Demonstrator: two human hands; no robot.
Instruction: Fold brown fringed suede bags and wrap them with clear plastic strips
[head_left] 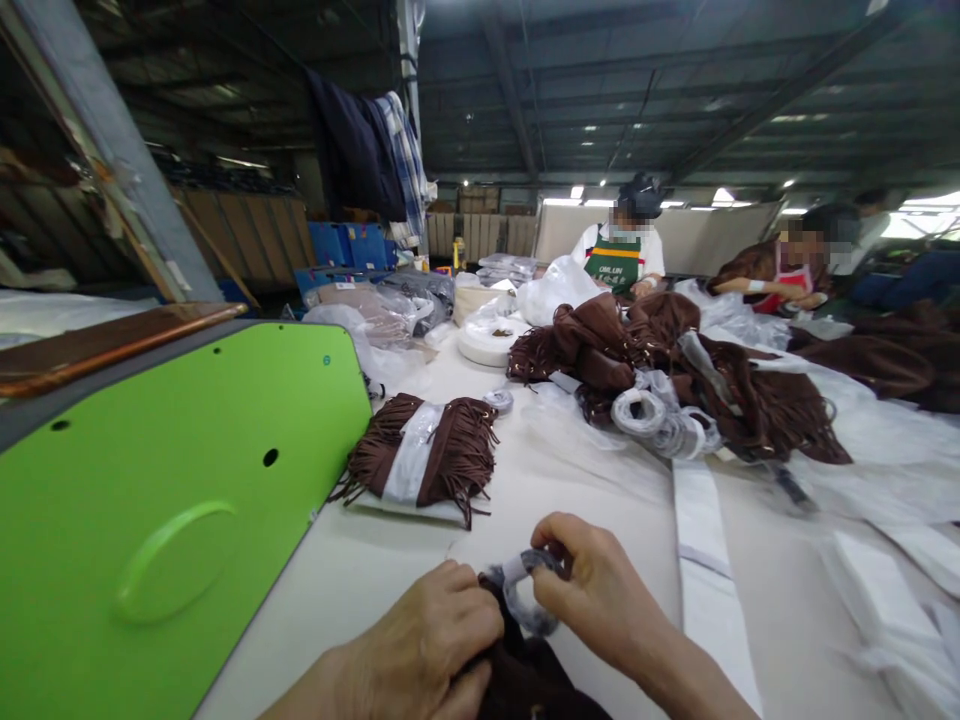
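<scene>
At the near edge of the table, my left hand (431, 640) is closed on a dark brown cloth-like item (536, 680), most of which lies below the picture's edge. My right hand (592, 590) pinches a ring-shaped coil in clear plastic (532, 595) with a pale band on it. The coil sits against the upper end of the brown item. Just beyond my hands lies a folded brown fringed piece (424, 450), wrapped round its middle with a whitish band. A small plastic-wrapped coil (498, 401) rests behind it.
A green machine panel (187, 500) stands along the left. On the right are a heap of brown fringed goods (600, 345), several wrapped coils (641, 410) and white strips (709, 560). A white tape roll (491, 340) lies farther back. Two people work across the table.
</scene>
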